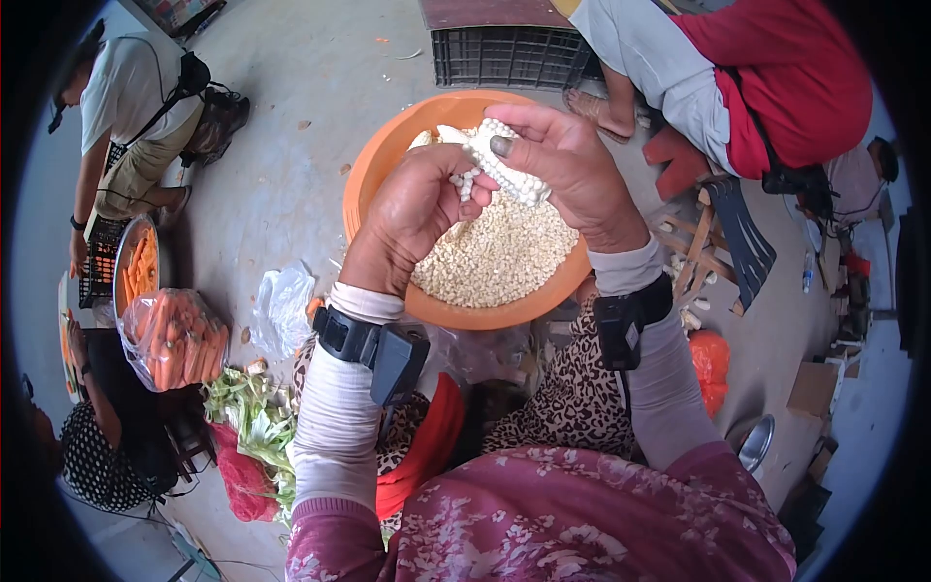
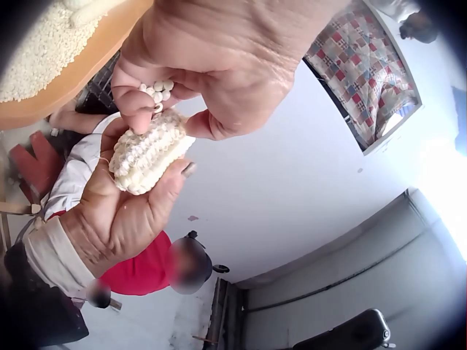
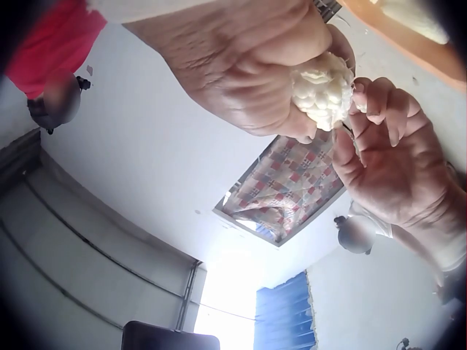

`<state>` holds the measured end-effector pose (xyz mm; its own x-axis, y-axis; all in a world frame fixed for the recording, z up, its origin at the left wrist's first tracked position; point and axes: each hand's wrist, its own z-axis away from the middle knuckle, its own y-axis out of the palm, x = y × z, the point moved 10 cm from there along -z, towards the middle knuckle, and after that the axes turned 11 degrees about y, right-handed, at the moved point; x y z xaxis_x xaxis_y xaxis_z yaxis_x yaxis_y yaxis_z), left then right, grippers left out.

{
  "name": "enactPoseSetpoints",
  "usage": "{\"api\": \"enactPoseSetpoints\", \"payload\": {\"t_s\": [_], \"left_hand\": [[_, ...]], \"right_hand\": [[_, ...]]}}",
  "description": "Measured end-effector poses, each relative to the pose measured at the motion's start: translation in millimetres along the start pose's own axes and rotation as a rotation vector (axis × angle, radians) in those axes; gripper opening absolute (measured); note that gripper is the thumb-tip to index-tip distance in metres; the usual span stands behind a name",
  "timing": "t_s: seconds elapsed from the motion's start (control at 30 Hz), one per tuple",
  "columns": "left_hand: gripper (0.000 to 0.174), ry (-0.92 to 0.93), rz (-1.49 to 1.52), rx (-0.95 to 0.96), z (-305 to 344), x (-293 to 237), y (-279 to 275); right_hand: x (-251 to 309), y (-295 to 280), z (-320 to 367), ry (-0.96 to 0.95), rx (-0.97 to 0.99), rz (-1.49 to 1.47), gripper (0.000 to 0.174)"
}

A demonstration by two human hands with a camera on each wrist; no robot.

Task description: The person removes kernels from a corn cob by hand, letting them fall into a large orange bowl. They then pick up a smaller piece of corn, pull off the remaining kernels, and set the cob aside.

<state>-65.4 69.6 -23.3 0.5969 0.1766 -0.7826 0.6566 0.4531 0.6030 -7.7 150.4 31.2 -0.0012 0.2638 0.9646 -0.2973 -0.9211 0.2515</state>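
My right hand (image 1: 587, 184) grips a white ear of corn (image 1: 509, 167), its fingers wrapped round the back and the thumb across its near side. My left hand (image 1: 412, 209) is at the ear's left end. Several loose kernels (image 2: 157, 91) sit in its curled fingers, and its thumb touches the ear in the left wrist view. In the right wrist view one end of the ear (image 3: 321, 91), still covered in kernels, sticks out of the right hand. Both hands are above an orange basin (image 1: 373, 175) holding a heap of loose kernels (image 1: 504, 257). Pale cobs (image 1: 448, 134) lie at its far left, partly hidden by the hands.
To the left lie a clear plastic bag (image 1: 281, 310), bagged carrots (image 1: 179, 339) and green husks (image 1: 257, 427). Two people work at the left side. Another person in red (image 1: 786, 68) sits at the upper right, near a wooden stool (image 1: 703, 242). A black crate (image 1: 509, 58) stands beyond the basin.
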Motion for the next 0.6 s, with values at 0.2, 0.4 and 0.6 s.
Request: {"api": "enactPoseSetpoints", "payload": {"t_s": [0.2, 0.4, 0.6], "left_hand": [[0.015, 0.014, -0.061, -0.041, -0.1, -1.0, -1.5], [0.021, 0.033, 0.125, -0.015, 5.9, -9.9, 13.0], [0.022, 0.043, 0.087, 0.004, 1.7, -4.2, 10.2]], "right_hand": [[-2.9, -1.9, -2.6, 0.053, -0.009, -0.108, 0.047], [-0.4, -3.2, -0.4, 0.034, 0.064, -0.190, 0.046], [0.6, -3.1, 0.2, 0.043, 0.082, -0.290, 0.044]]}}
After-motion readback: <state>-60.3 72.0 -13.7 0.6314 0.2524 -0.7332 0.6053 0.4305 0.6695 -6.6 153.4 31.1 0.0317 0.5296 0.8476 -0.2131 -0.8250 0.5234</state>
